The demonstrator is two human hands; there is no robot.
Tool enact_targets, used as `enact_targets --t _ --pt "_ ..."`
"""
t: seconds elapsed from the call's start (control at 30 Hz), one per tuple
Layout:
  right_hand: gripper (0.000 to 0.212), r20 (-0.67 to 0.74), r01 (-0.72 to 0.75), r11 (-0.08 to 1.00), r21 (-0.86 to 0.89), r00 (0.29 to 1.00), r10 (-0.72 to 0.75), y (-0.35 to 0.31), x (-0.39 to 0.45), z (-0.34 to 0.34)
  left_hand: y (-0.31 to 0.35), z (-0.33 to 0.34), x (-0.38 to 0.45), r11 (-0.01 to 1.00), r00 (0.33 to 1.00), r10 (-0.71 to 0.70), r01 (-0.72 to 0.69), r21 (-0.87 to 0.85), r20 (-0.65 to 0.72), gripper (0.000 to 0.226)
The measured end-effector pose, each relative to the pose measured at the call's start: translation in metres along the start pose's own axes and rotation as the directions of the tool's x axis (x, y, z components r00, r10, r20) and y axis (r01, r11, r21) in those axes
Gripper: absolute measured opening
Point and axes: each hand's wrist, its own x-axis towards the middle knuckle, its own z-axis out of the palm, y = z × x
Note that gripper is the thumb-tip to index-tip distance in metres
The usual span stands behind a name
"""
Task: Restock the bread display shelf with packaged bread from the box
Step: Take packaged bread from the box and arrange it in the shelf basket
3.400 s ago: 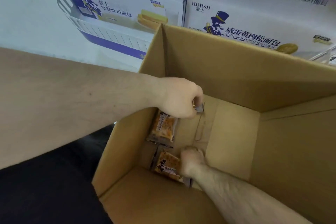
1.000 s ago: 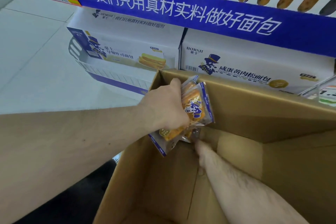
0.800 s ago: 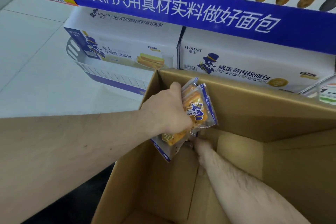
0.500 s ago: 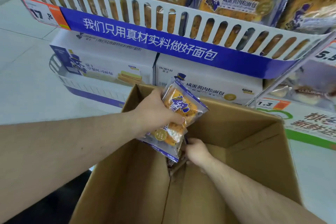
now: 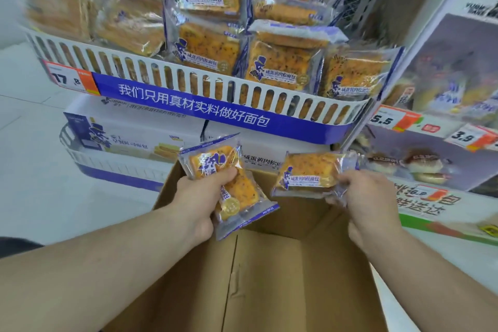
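Above the open cardboard box [image 5: 269, 277], my left hand [image 5: 199, 202] grips packaged bread [image 5: 234, 191], orange slices in clear wrap with blue edges, tilted upright. My right hand [image 5: 369, 197] holds a second bread packet [image 5: 307, 174] by its right end, lying flat with the label toward me. Both packets hang in front of and below the bread display shelf [image 5: 215, 91], a white slotted rail with a blue banner. Several packets of the same bread [image 5: 277, 65] lie stacked on that shelf.
Two white printed cartons [image 5: 129, 129] sit on the lower tier behind the box. To the right, another display holds round buns [image 5: 420, 164] and price tags [image 5: 390, 118]. Pale floor tiles [image 5: 32, 170] spread to the left.
Both hands have risen out of the box. My right hand has come up holding a bread packet. The view has tilted up, showing the stocked shelf.
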Motion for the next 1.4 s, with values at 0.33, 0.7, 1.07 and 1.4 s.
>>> enact_targets --t 0.33,0.7,1.07,1.4 --pt "0.023 0.503 -0.515 0.725 0.457 0.822 0.267 -0.010 -0.070 0.041 -0.005 0.024 -0.011 0.984 0.989 -0.029 0.054 -0.171 0.148 0.046" --pt "0.016 0.396 -0.362 0.932 -0.013 0.854 0.337 0.011 -0.076 0.054 0.009 0.033 -0.013 0.919 0.988 0.096 -0.040 -0.393 0.125 0.071" --pt "0.037 0.289 -0.343 0.926 -0.161 0.880 0.376 0.004 -0.078 0.054 0.013 0.034 -0.007 0.948 0.978 0.163 -0.119 -0.294 0.130 0.083" --pt "0.055 0.543 -0.519 0.796 0.310 0.784 0.300 0.000 -0.068 0.058 -0.002 0.042 -0.024 0.933 0.919 0.332 -0.288 -0.215 0.213 0.074"
